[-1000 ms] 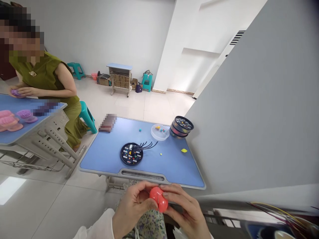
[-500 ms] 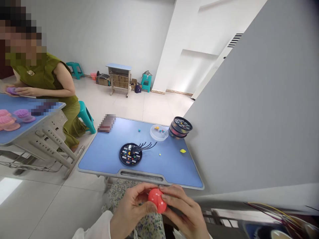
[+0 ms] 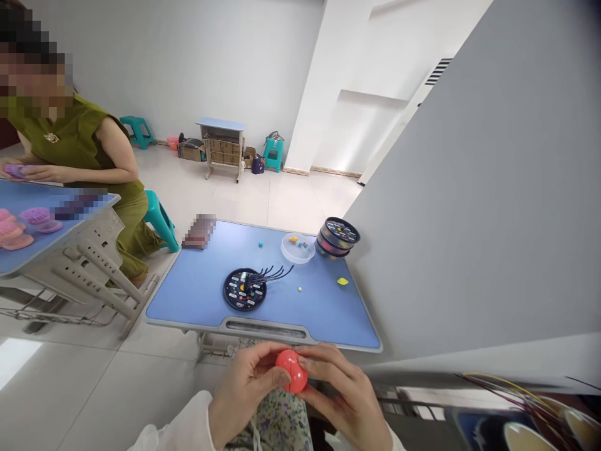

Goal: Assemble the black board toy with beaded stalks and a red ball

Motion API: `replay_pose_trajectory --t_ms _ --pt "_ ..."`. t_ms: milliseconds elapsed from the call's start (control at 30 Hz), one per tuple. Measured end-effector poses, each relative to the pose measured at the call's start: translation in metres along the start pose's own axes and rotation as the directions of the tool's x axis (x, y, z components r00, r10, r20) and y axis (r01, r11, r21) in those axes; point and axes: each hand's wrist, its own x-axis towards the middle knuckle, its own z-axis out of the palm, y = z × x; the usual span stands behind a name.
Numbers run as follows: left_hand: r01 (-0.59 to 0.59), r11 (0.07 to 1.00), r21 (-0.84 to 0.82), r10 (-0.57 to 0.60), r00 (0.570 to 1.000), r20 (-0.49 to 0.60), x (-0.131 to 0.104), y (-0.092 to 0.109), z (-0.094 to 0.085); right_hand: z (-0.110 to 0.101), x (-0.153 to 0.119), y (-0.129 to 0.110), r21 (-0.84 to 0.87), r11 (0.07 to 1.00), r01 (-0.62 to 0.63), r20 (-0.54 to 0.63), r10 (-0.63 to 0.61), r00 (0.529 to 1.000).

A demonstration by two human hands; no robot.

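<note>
A shiny red ball with a seam line is held between my two hands, over my lap and just off the near edge of the blue desk. My left hand grips its left side, thumb on the front. From the right, my right hand closes its fingers on the ball. On the desk stands a round black base printed with coloured planets, with several thin black arms fanning out to the right. A tiny yellow ball and a small blue ball lie nearby.
A clear round dish holds small coloured pieces. Beside it are stacked black-lidded containers and a yellow piece. A grey panel borders the desk's right side. At the left, a person sits at another desk.
Both hands and the red ball have shifted slightly left and up in view, with the ball turned a little. The whole scene has moved slightly as the camera moved.
</note>
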Motion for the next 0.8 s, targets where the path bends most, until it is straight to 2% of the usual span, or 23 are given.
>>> replay_pose_trajectory --t_ms 300,400,567,733,800 --pt "0.115 0.991 0.066 -0.114 0.993 -0.026 0.016 0.003 -0.003 0.010 0.003 0.011 -0.050 0.997 -0.066 0.036 0.068 0.997" --pt "0.111 0.988 0.106 -0.107 0.993 -0.038 0.019 -0.002 -0.001 0.015 0.003 0.012 -0.030 0.990 -0.138 0.031 0.139 0.990" --pt "0.126 0.972 0.200 -0.103 0.987 -0.122 0.017 -0.005 -0.002 0.013 0.003 0.012 0.066 0.953 -0.296 0.024 0.295 0.955" --pt "0.068 0.972 0.223 -0.084 0.994 0.065 0.010 0.004 -0.007 0.003 0.004 0.010 0.134 0.905 -0.403 0.083 0.395 0.915" --pt "0.028 0.965 0.260 -0.054 0.994 0.093 0.008 0.007 -0.007 0.002 0.003 0.009 0.158 0.893 -0.422 0.084 0.413 0.907"
